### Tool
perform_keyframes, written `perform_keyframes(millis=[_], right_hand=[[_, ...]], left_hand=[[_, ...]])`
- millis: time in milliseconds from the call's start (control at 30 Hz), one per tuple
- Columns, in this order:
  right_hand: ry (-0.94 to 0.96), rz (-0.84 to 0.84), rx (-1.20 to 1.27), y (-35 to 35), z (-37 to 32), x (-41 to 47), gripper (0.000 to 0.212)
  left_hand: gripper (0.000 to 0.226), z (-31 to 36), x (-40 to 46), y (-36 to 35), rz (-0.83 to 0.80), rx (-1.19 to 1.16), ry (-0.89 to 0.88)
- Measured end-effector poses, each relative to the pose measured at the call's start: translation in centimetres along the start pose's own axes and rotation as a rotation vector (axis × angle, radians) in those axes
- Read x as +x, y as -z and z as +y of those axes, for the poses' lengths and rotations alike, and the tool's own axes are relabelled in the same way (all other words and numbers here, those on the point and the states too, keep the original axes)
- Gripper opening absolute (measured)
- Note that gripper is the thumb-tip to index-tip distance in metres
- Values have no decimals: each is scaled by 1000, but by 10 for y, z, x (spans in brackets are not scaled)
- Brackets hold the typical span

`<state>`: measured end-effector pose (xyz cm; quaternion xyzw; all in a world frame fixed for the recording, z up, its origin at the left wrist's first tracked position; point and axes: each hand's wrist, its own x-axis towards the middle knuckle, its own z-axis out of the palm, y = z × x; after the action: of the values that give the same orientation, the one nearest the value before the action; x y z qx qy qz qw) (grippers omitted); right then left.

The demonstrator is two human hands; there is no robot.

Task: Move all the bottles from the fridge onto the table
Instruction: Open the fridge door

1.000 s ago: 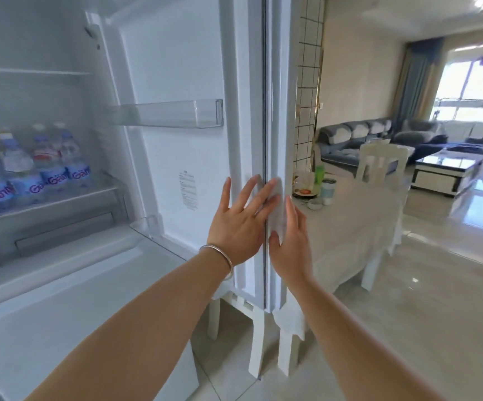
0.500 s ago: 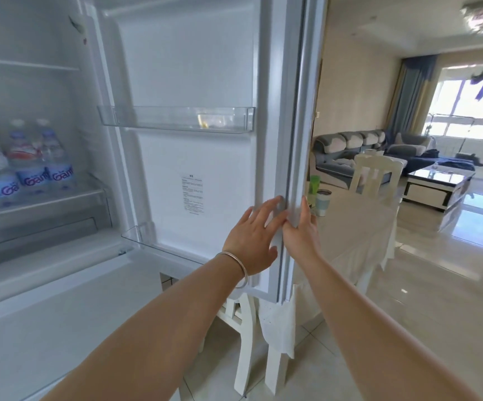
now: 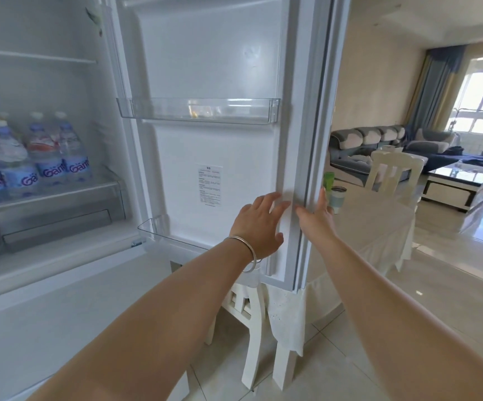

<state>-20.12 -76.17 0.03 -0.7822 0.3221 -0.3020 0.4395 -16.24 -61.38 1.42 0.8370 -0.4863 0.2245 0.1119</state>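
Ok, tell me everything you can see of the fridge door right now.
The fridge door stands swung wide open, its white plastic inner face toward the camera. A clear door bin sits across it, with a printed label below and a second clear bin at the bottom. A pale gasket strip runs down its free edge. The left hand lies open on the inner face by that edge; the right hand touches the edge from outside.

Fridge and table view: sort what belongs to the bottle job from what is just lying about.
Job: bottles on the fridge shelf; fridge door under left hand and right hand; table.
Lying about: green cup; tumbler; chair; sofa.
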Motion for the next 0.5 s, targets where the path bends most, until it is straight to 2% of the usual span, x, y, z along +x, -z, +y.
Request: perform_keyframes(millis=[267,500], right_hand=[[-17,-72,1,1,2,9,95],[-52,-79,35,-3,2,20,97]], left_hand=[[64,-2,6,-8,-13,-48,24],[65,-5,15,-12,-61,-40,17]])
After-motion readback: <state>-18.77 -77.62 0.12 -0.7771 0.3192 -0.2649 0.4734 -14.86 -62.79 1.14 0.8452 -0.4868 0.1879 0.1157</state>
